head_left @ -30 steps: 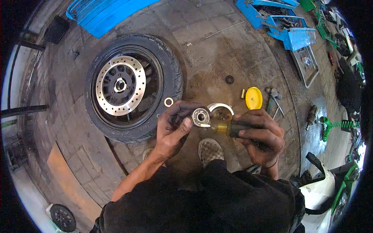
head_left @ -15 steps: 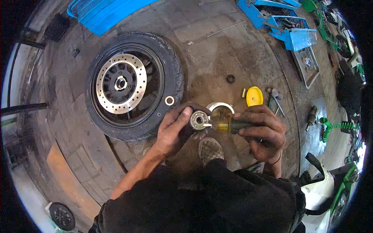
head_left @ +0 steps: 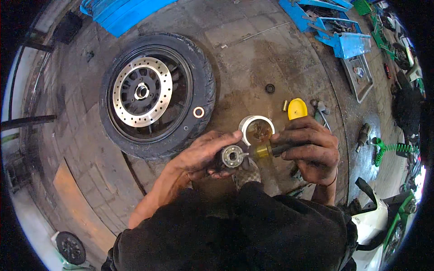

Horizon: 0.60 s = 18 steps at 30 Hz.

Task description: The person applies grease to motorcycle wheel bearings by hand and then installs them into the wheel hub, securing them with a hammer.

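One bearing (head_left: 233, 156), one screwdriver (head_left: 271, 149), perhaps one tub (head_left: 256, 128).

Tool (head_left: 271, 149) handle hidden inside right hand (head_left: 312, 151).

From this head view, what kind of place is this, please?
Probably a motorcycle repair workshop: a wheel with a brake disc lies on the stained concrete floor, blue tool trays stand behind, and a green scooter is parked nearby.

wheel (head_left: 156, 95) lying on floor at left, tub (head_left: 256, 128) right of it, lid (head_left: 297, 108) right of tub, toolbox (head_left: 337, 27) behind
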### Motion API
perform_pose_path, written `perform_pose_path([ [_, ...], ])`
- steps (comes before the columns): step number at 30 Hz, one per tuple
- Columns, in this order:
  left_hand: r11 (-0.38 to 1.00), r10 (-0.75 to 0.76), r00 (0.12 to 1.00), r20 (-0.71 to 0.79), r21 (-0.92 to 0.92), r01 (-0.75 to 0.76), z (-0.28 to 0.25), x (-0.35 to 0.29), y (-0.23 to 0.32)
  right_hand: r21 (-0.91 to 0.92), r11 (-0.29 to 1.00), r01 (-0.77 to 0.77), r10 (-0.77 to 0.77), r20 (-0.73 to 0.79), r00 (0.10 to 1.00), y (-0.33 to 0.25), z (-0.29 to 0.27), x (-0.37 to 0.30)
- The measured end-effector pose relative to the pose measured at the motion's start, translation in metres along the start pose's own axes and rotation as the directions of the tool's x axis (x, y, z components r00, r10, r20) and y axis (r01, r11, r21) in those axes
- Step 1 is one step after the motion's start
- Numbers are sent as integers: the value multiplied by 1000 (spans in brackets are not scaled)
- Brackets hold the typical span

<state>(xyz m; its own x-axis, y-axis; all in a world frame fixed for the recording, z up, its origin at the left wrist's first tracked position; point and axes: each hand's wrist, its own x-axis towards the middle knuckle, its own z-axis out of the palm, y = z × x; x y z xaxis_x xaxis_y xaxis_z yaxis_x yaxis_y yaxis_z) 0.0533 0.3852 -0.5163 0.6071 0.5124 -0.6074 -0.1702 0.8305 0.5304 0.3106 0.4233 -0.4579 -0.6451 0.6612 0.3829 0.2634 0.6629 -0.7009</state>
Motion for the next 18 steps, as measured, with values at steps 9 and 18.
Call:
perform_pose_path([
  [9,996,-88,995,-38,-18,87,0,2,-2,67,997,-50,50,-7,999,3,0,-10],
  [18,992,-7,993,-121,-126,-9,0,4,-1,110,983,-150,160,-91,983,3,6,-22],
])
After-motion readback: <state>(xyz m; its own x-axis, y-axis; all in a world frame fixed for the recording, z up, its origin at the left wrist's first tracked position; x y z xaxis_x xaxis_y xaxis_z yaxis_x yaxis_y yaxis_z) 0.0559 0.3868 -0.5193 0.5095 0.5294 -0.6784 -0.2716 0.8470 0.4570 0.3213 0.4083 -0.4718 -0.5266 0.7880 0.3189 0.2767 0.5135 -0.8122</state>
